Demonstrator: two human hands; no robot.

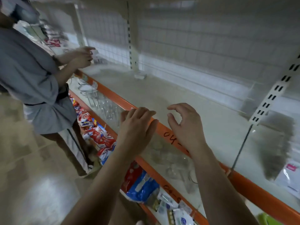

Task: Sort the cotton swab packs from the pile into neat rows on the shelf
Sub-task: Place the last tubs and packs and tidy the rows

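White packs (290,171), one with a pink label, lie blurred at the far right of the shelf (162,95), behind a clear divider (240,148). We cannot tell for sure that they are the cotton swabs. Well to their left, our right hand (186,125) hovers over the shelf, fingers loosely curled, holding nothing. Our left hand (138,127) lies flat across the orange rail (113,96), fingers straight. Glassware (103,104) and red-and-white packets (99,137) fill the lower levels. A second person (29,75) in grey stands at left.
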